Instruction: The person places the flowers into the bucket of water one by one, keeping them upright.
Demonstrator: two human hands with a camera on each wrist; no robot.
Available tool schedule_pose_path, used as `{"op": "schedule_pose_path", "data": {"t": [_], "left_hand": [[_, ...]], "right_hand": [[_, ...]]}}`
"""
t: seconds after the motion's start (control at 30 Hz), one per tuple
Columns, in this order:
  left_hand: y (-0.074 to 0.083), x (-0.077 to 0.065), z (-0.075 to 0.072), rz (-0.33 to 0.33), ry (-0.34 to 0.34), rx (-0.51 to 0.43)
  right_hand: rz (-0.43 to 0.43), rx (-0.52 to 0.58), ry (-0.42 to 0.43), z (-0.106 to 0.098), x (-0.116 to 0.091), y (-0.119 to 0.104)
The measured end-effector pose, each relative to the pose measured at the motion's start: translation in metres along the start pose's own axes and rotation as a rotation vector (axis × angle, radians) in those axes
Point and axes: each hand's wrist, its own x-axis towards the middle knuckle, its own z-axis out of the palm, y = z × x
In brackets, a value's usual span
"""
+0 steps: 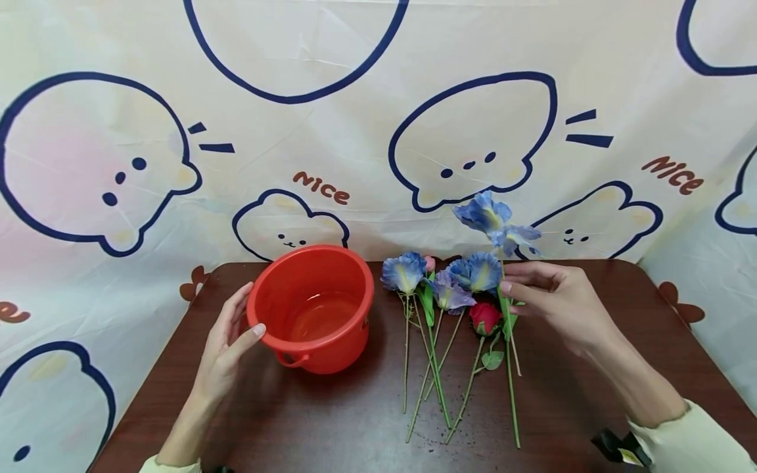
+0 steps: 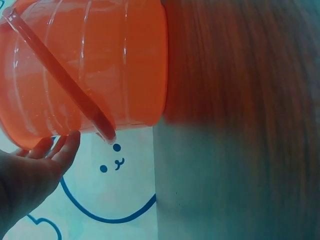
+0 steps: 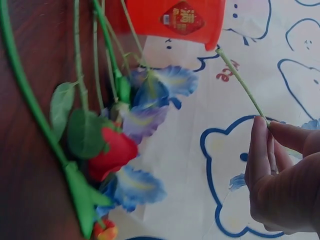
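My left hand [image 1: 227,348] rests against the near-left side of a red plastic bucket [image 1: 345,351], fingers fairly straight and thumb at the rim. In the left wrist view its fingertips touch the bucket's outer wall beside the hanging handle [image 2: 65,75]. My right hand [image 1: 562,302] pinches the thin stem [image 3: 242,82] of a blue artificial iris [image 1: 487,220], raised above the other flowers. Below it on the table lie blue irises [image 1: 404,272], a purple iris [image 1: 451,292] and a red rose [image 1: 486,318]. The held bloom is mostly hidden in the right wrist view.
The flowers lie on a dark brown table [image 1: 331,427], blooms toward the back and stems toward the front. A pink bud [image 1: 430,263] is among them. A cartoon-printed cloth [image 1: 367,131] hangs behind the table. Small dark specks dot the tabletop near the stem ends.
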Motion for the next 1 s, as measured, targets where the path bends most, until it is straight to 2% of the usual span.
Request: {"op": "schedule_pose_path", "data": {"t": [0.4, 0.8, 1.0], "left_hand": [[0.002, -0.002, 0.0, 0.002, 0.006, 0.015], [0.001, -0.001, 0.0, -0.005, 0.001, 0.011], [0.001, -0.001, 0.0, -0.018, -0.001, 0.013]], "right_hand": [[-0.028, 0.078, -0.08, 0.04, 0.025, -0.035], [-0.042, 0.197, -0.122, 0.086, 0.052, -0.06], [-0.06, 0.201, -0.128, 0.112, 0.066, -0.072]]}}
